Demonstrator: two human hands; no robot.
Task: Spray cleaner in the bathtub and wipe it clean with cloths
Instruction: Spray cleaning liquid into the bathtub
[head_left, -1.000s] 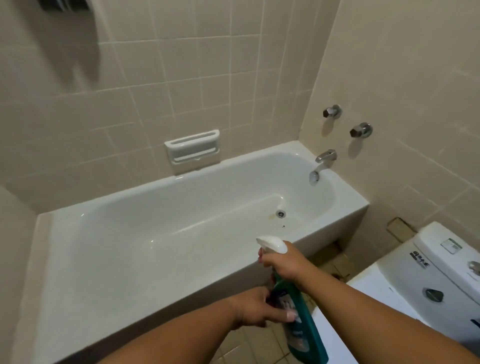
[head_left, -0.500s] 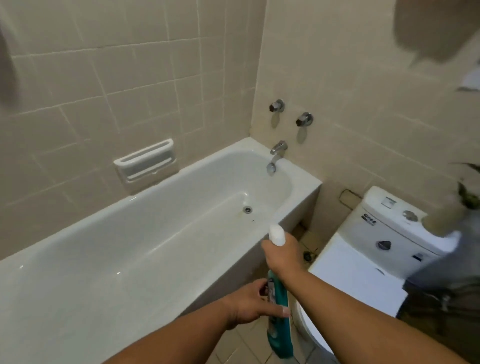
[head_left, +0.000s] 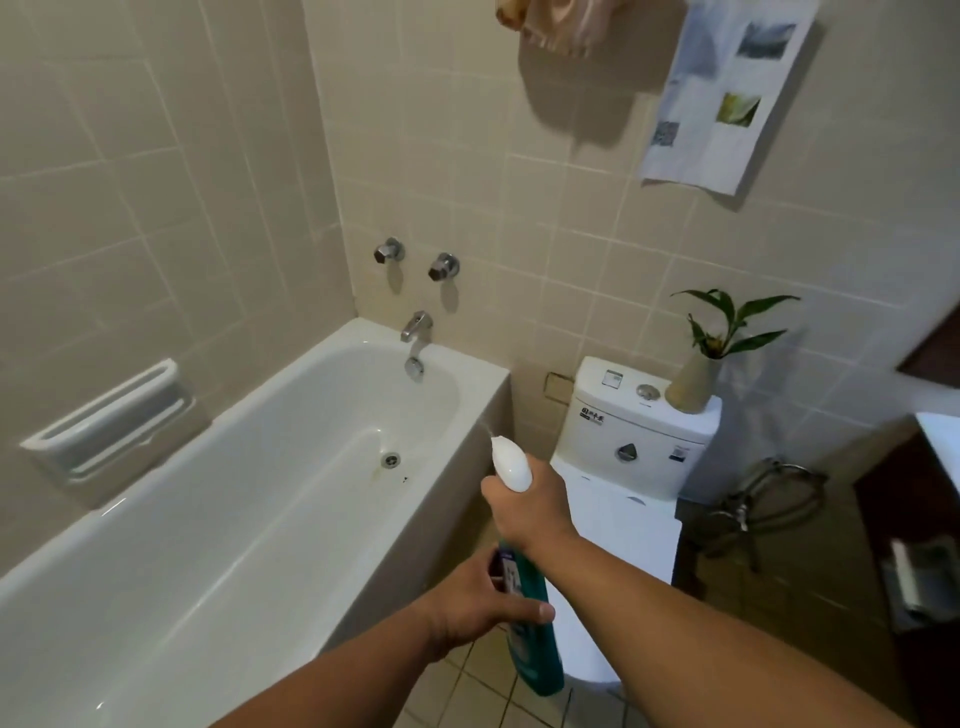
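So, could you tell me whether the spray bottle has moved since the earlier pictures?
Yes. The bottle has shifted right, toward the toilet: its nozzle overlapped the tub rim earlier, and now clears it.

Dim warm light, glare streaks along the bathtub (head_left: 249, 519) rim, soft overall blur, wide-angle bending at edges.

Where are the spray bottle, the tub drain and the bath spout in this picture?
spray bottle (head_left: 535, 629): head view, on the teal body below the label.
tub drain (head_left: 390, 459): head view, on the round metal drain in the tub floor.
bath spout (head_left: 415, 326): head view, on the chrome spout body.
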